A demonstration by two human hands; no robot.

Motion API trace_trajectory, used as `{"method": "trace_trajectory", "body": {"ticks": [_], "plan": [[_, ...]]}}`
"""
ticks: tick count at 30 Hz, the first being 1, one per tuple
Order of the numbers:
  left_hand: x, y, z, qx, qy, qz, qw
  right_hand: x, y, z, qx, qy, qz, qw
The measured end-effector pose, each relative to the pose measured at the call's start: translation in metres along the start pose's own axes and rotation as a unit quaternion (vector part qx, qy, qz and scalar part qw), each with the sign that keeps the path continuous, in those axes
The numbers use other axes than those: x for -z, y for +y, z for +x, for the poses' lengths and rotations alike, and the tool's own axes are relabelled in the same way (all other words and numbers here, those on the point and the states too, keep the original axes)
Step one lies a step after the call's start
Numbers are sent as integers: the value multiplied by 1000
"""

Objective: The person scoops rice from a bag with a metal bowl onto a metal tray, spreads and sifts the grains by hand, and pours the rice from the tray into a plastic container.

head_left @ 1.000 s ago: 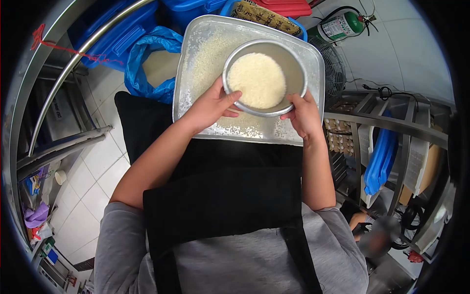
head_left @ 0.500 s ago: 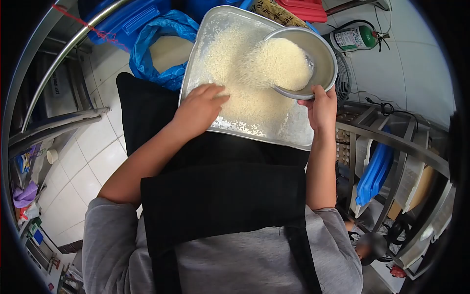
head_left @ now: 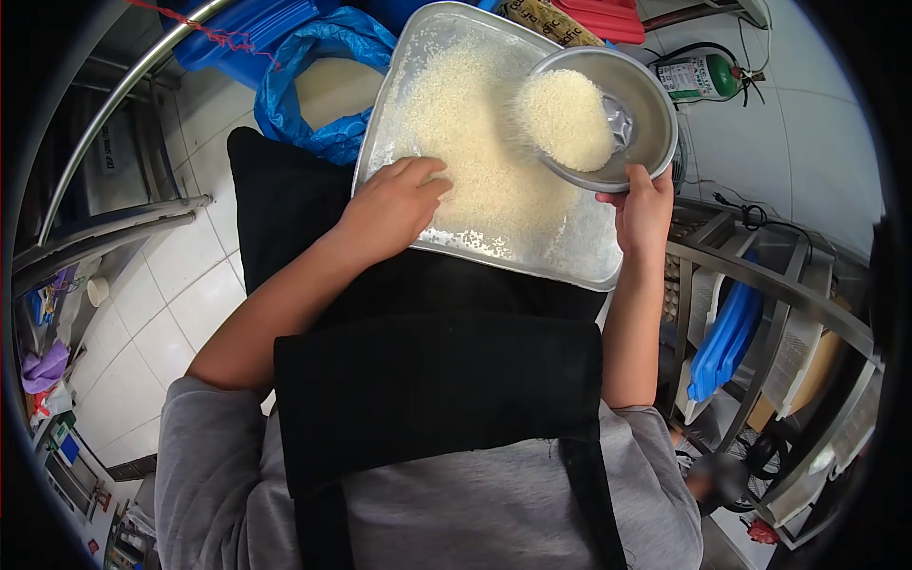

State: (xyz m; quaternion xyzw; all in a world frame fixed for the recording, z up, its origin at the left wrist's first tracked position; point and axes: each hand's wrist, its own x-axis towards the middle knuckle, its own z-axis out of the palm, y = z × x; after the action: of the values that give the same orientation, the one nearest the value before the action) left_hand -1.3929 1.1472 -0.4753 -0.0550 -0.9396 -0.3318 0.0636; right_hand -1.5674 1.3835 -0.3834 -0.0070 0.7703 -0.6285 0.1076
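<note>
A metal tray (head_left: 456,244) lies across my lap, with white rice grains (head_left: 475,176) spread over much of it. My right hand (head_left: 644,211) grips the near rim of a round metal bowl (head_left: 651,109), thumb over the edge. The bowl tilts to the left above the tray's right side. Rice heaped in it (head_left: 568,123) reaches its left lip, where grains blur as they spill out. My left hand (head_left: 399,204) rests at the tray's left part, its fingers apart and slightly bent, fingertips at the rice.
Beyond the tray's left edge stands a blue plastic bag (head_left: 285,104) with pale contents. Blue containers (head_left: 256,33) and a red plastic item (head_left: 603,17) sit at the back. A green cylinder (head_left: 708,76) is by the wall. A metal rack (head_left: 774,275) lies at right.
The bowl and my right hand have shifted a little to the right. Less rice is in the bowl, and more of its inside shows. My left hand stays nearly in place.
</note>
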Motion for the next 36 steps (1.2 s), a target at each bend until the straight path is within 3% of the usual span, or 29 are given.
{"method": "trace_trajectory", "body": {"ticks": [4, 12, 14, 17, 20, 23, 26, 28, 31, 36], "plan": [[-8, 2, 11, -18, 42, 40, 998, -7, -3, -8, 20, 11, -52, 998], [-5, 1, 11, -8, -27, 33, 999, 2, 1, -3, -10, 12, -28, 999], [-6, 0, 8, -9, -21, 33, 999, 3, 2, -4, -27, 3, -14, 1000], [-7, -3, 3, -10, -12, 31, 999, 1, 1, -6, 26, 24, -48, 998], [-6, -2, 3, -9, -10, 30, 999, 5, 1, -1, -24, 9, 9, 1000], [-5, -2, 4, -7, -11, 27, 1000, 0, -1, -4, 19, 34, -31, 999], [-5, -3, 5, -11, -8, 22, 1000, 4, 0, -1, -33, 8, -9, 999], [-6, -3, 4, -13, -7, 19, 1000, -3, -5, -7, 26, 19, -49, 998], [-7, -4, 5, -17, 0, 26, 1000, 3, -3, -1, -17, 13, -25, 999], [-6, -4, 5, -16, -4, 22, 1000, 1, -6, -2, 14, 21, -50, 998]]}}
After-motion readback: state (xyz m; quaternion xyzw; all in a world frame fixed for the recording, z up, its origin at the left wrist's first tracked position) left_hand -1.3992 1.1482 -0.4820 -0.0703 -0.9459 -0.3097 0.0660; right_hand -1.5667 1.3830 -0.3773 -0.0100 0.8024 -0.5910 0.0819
